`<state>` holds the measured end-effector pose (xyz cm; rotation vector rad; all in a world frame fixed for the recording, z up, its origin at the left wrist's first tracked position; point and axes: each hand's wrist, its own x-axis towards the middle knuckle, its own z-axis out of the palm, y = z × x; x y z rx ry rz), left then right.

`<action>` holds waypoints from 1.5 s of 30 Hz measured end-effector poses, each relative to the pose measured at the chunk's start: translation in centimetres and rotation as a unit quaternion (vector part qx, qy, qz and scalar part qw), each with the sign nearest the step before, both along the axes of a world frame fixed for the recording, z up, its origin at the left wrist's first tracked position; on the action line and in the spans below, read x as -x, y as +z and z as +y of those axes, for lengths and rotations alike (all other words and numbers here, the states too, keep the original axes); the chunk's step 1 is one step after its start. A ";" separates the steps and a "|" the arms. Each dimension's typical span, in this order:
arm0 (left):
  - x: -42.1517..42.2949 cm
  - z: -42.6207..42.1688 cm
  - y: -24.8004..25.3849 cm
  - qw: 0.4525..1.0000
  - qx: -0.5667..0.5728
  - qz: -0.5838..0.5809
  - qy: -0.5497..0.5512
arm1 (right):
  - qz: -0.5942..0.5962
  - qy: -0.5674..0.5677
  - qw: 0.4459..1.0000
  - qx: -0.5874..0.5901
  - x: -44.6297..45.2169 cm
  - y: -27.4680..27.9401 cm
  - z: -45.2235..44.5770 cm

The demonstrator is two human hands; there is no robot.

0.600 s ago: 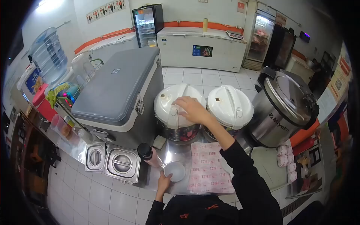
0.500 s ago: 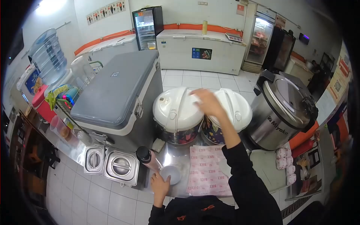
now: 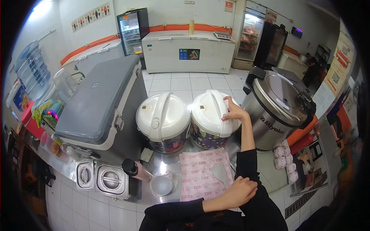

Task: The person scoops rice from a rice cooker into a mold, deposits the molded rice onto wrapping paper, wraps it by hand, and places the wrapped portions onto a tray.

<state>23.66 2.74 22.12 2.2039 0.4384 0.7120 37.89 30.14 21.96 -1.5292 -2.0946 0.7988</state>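
one grip, right hand (image 3: 236,111): fingers loosely spread, thumb and forefinger well apart, the tips at the near half of the handle (image 3: 215,102) on the white lid (image 3: 202,115); how firmly they bear on it, i cannot tell.
other grip, left hand (image 3: 239,191): crossed over to the right, palm down, fingers curled in against the black right sleeve (image 3: 247,161); whether they pinch the cloth, i cannot tell.
right cooker (image 3: 208,141): upright on the steel bench (image 3: 165,161), under the right hand, its dark flowered body showing below the lid, which sits on top.
handle's line: long axis running from the far side of the lid toward the person, the near end slanting a little to the right.
left cooker (image 3: 163,145): just beside the right cooker, upright, lid on, its own handle pointing far to near with a slight slant to the left.
paddle (image 3: 219,171): pale, lying on the pink printed paper (image 3: 196,165), broad end away from the person, long axis slanting back and right toward the left hand.
left of the paper: a pale bowl (image 3: 161,185), and near it a pink bottle (image 3: 142,173) with a black cap.
far right: a big steel cooker (image 3: 265,133), upright beside the right cooker.
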 end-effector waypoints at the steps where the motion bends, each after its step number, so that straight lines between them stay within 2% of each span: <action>1: 0.3 -0.4 1.1 0.998 0.035 -0.038 -0.035 | 0.001 -0.004 1.000 0.000 0.0 0.9 0.1; 2: 0.6 -1.7 1.6 0.988 0.105 -0.078 -0.088 | 0.022 -0.019 0.999 0.021 0.0 1.9 0.4; 3: 0.6 -3.2 1.9 0.979 0.121 -0.117 -0.116 | 0.041 -0.033 0.998 0.042 0.1 3.2 1.0; 5: 2.3 -3.6 5.0 0.973 0.099 -0.124 -0.170 | 0.137 -0.018 0.989 0.047 0.6 7.0 3.0; 8: 4.8 -1.2 3.5 0.963 0.126 -0.168 -0.167 | 0.079 -0.033 0.996 -0.014 1.8 12.1 7.3; 9: 6.3 -0.5 2.7 0.972 0.158 -0.111 -0.136 | 0.071 -0.010 0.997 -0.029 1.9 12.7 9.8; 10: 7.9 0.0 1.5 0.979 0.148 -0.129 -0.061 | 0.063 0.012 0.997 -0.044 2.1 13.6 11.8; 11: 9.8 0.8 0.6 0.989 0.140 -0.055 -0.001 | 0.062 0.015 0.997 -0.047 2.5 14.7 13.0; 12: 11.9 1.0 -1.3 0.983 0.157 -0.043 0.089 | -0.054 -0.124 0.985 -0.106 3.2 15.8 14.2; 13: 14.1 1.2 -5.2 0.975 0.130 0.048 0.175 | -0.166 -0.259 0.938 -0.160 3.8 16.6 15.1; 14: 16.1 1.1 -6.4 0.941 0.152 0.128 0.273 | -0.164 -0.259 0.938 -0.160 4.2 17.2 16.0; 16: 19.4 -0.7 -9.9 0.853 0.099 0.222 0.462 | 0.000 -0.389 0.849 -0.358 4.5 18.0 17.9; 17: 21.0 -1.9 -12.5 0.811 0.109 0.249 0.519 | 0.002 -0.388 0.849 -0.358 4.3 18.2 19.2; 18: 22.5 -3.1 -15.3 0.763 0.118 0.274 0.573 | 0.119 -0.352 0.858 -0.354 4.1 18.1 20.6; 20: 25.9 -5.0 -20.1 0.718 0.363 0.314 0.504 | 0.335 -0.280 0.841 -0.320 4.0 17.9 22.5; 21: 26.7 -5.7 -21.4 0.717 0.364 0.315 0.504 | 0.335 -0.280 0.841 -0.319 3.7 17.5 23.8; 23: 27.5 -6.8 -22.9 0.773 0.232 0.408 0.427 | 0.306 -0.237 0.885 -0.260 2.7 16.0 26.6; 24: 26.9 -6.4 -22.9 0.772 0.237 0.411 0.423 | 0.249 -0.235 0.896 -0.282 2.5 15.6 27.5; 25: 25.8 -5.8 -22.7 0.698 0.403 0.143 0.575 | 0.246 -0.239 0.898 -0.275 2.6 15.4 27.1; 26: 24.8 -5.1 -22.5 0.532 0.516 -0.141 0.656 | 0.218 -0.219 0.894 -0.326 2.7 15.5 26.7; 27: 24.2 -4.1 -22.0 0.531 0.521 -0.135 0.654 | 0.188 -0.197 0.885 -0.377 2.9 16.1 25.7; 28: 23.8 -3.3 -21.4 0.581 0.487 -0.089 0.646 | 0.184 -0.204 0.887 -0.370 3.3 16.2 24.0; 29: 23.8 -3.1 -21.4 0.628 0.450 -0.041 0.633 | 0.179 -0.183 0.859 -0.444 4.1 16.1 21.3; 30: 24.2 -2.9 -22.4 0.629 0.453 -0.033 0.631 | 0.172 -0.159 0.825 -0.515 4.5 16.0 18.3; 32: 25.1 -3.3 -24.6 0.612 0.455 -0.109 0.638 | 0.184 -0.042 0.868 -0.459 4.8 13.6 10.2; 33: 25.0 -3.9 -24.2 0.610 0.463 -0.101 0.635 | 0.170 0.023 0.898 -0.405 5.0 11.8 5.1; 34: 24.6 -3.7 -23.2 0.599 0.485 -0.184 0.610 | 0.172 0.044 0.907 -0.381 5.5 9.5 -0.3; 35: 24.1 -3.1 -22.1 0.583 0.502 -0.268 0.581 | 0.140 0.155 0.917 -0.341 5.0 6.8 -3.9; 36: 23.4 -2.8 -20.2 0.578 0.515 -0.268 0.573 | 0.048 0.146 0.955 -0.252 4.3 3.7 -8.2; 37: 22.5 -2.3 -18.3 0.579 0.520 -0.265 0.570 | -0.067 0.139 0.963 -0.220 4.1 1.0 -11.9; 38: 21.7 -1.9 -16.5 0.566 0.537 -0.293 0.552 | -0.202 0.109 0.967 -0.111 3.9 -2.0 -15.4; 39: 21.3 -1.9 -15.7 0.553 0.552 -0.321 0.535 | -0.271 0.102 0.957 0.021 3.5 -5.1 -18.0; 40: 22.1 -2.3 -17.9 0.519 0.598 -0.400 0.461 | -0.298 0.093 0.947 0.078 2.5 -8.7 -20.7; 41: 21.8 -2.0 -16.8 0.525 0.597 -0.398 0.458 | -0.323 0.084 0.933 0.132 1.8 -11.7 -22.9; 42: 21.0 -1.3 -14.9 0.535 0.625 -0.444 0.356 | -0.322 0.078 0.935 0.129 1.8 -14.0 -24.7; 43: 20.1 -0.8 -13.6 0.537 0.644 -0.484 0.248 | -0.306 -0.011 0.941 0.141 1.9 -15.8 -26.2; 44: 19.4 -0.3 -13.2 0.541 0.644 -0.483 0.243 | -0.288 -0.099 0.940 0.152 1.8 -16.5 -26.8; 45: 18.6 -0.1 -12.9 0.499 0.676 -0.496 0.218 | -0.288 -0.104 0.940 0.150 1.5 -16.5 -27.1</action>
